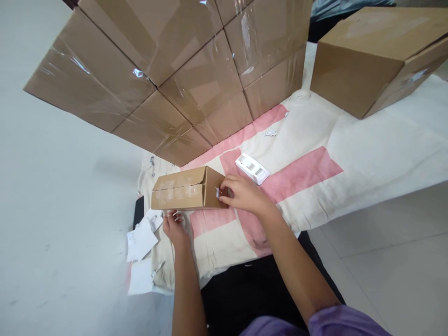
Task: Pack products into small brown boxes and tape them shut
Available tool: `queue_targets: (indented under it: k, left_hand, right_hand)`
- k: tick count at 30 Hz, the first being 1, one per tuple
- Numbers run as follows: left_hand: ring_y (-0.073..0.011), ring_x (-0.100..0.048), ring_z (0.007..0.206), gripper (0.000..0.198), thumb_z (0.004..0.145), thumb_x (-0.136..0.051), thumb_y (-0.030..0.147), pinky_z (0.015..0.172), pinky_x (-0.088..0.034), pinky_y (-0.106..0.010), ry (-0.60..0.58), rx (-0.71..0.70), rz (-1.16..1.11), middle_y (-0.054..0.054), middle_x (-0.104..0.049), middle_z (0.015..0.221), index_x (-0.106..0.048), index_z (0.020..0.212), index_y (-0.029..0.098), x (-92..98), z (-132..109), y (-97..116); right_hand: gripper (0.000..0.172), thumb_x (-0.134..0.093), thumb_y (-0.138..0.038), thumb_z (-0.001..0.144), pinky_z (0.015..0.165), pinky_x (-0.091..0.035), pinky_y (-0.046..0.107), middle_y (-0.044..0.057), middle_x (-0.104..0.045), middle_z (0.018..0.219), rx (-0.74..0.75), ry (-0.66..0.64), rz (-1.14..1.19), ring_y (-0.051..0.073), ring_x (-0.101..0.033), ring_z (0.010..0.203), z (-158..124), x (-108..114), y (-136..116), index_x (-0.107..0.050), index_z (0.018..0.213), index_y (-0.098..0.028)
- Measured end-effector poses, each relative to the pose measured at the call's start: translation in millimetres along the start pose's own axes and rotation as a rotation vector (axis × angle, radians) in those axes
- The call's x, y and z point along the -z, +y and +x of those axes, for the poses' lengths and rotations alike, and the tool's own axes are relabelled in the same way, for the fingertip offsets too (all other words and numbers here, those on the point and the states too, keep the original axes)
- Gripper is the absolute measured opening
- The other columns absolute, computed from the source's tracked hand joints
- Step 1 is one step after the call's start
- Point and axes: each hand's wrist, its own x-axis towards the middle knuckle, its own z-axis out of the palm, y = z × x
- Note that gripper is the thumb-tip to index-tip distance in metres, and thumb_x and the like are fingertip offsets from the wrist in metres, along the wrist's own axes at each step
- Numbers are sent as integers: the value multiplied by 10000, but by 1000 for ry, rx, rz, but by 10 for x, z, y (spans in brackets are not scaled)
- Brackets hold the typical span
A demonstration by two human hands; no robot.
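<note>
A small cardboard box (182,193) with clear tape over its top seam lies on the bedsheet. My right hand (241,192) is at the box's right end, thumb and fingers pinched on a crumpled bit of clear tape (217,192) there. Just below the box's near left edge is my left hand (174,227), its fingers bent and slightly apart. It appears to hold nothing, and I cannot tell whether its fingertips touch the box. Behind my right hand sits a white plastic device (252,168), which looks like a switch unit or handset.
A large stack of taped cardboard boxes (199,84) rises behind the small box. Another big carton (364,65) stands at the back right. White papers (142,240) lie at the bed's left edge by the wall. Scraps of tape (269,134) are scattered over the pink-and-cream sheet (297,205).
</note>
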Motion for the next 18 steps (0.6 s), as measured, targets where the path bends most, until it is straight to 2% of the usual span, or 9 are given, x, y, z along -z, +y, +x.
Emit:
queue_targets:
  k: [2,4,7,11,14,18]
  left_hand:
    - [-71,-578,687,322,846,-595,484,553,-400,-177,-5,-1,1,-17,-647,878,-626,897,167,4,1,-2]
    - [-74,-579,695,319,849,-594,481,557,-400,-178,-6,-5,3,-17,-645,874,-629,900,168,9,1,-3]
    - [-80,-575,696,320,852,-589,484,558,-396,-184,-7,-8,7,-11,-629,843,-630,895,169,17,-3,-1]
    - [-93,-572,700,344,869,-561,499,565,-391,-197,-25,-5,15,-12,-607,808,-627,898,164,19,-7,7]
    - [-97,-556,706,381,881,-522,540,574,-380,-203,-46,0,16,-18,-599,825,-606,916,170,13,-2,6]
    - [-111,-561,818,481,853,-506,626,626,-390,-203,-122,-22,22,-31,-604,983,-593,1095,219,4,5,-5]
  right_hand:
    - [124,-738,-223,826,722,-409,287,34,-662,967,13,6,-53,180,-608,907,-6,-1,-13,-662,912,-177]
    - [13,-651,-178,889,735,-402,290,35,-655,949,35,26,-87,175,-598,912,-8,-3,-20,-658,879,-178]
    - [181,-525,-107,937,751,-394,292,39,-645,917,60,61,-107,170,-581,912,-8,-4,-33,-650,828,-179]
    - [142,-540,-103,891,710,-366,287,30,-604,852,71,65,-129,171,-555,866,-44,8,-81,-604,792,-182]
    - [108,-544,-115,856,644,-331,272,11,-578,835,44,28,-97,142,-532,764,-101,17,-129,-555,776,-186]
    - [136,-516,-88,823,606,-315,255,-9,-567,820,4,-17,20,111,-504,688,-167,26,-160,-480,745,-193]
